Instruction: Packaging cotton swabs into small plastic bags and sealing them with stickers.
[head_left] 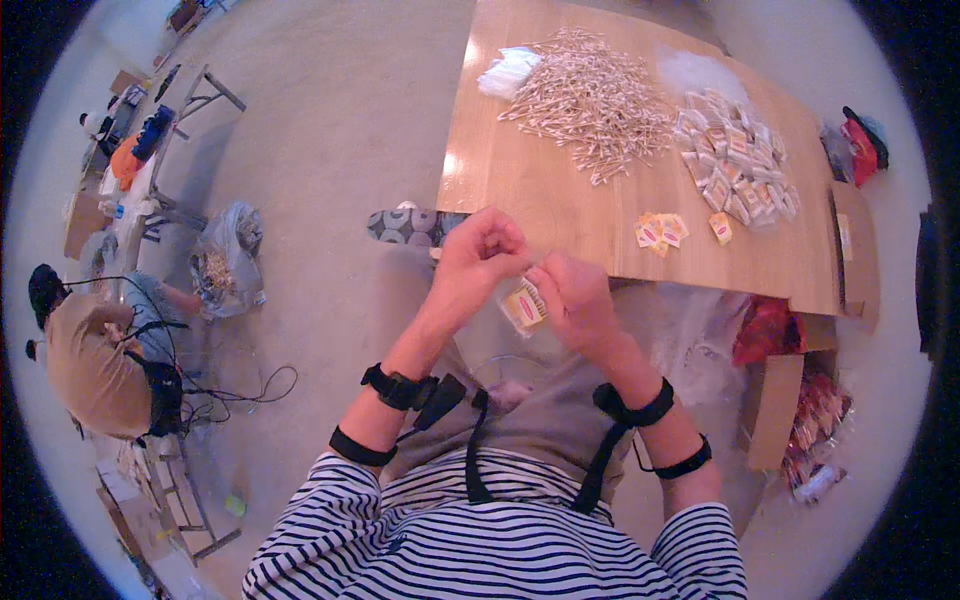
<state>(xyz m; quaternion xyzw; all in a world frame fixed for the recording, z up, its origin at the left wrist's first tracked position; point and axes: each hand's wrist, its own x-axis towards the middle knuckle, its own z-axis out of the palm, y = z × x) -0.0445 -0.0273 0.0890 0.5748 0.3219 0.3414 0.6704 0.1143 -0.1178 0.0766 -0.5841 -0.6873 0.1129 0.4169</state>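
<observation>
A small clear plastic bag (523, 306) hangs between my two hands, over my lap by the table's near edge. Inside it I see a yellow and white card and a row of thin sticks that look like cotton swabs. My left hand (478, 258) pinches at the bag's upper edge, thumb against fingertips. Closed at the bag's upper right is my right hand (578, 303), its fingers curled and partly hiding the bag's top. On the wooden table (580, 215) ahead lie a big loose heap of cotton swabs (590, 100) and several yellow cards (660, 232).
Filled small packs (735, 160) are piled at the table's right, beside clear empty bags (703, 75). More bags (508, 72) lie left of the heap. Cardboard boxes (775, 410) stand at right. On the left, another person (100, 360) sits near a plastic sack (228, 260).
</observation>
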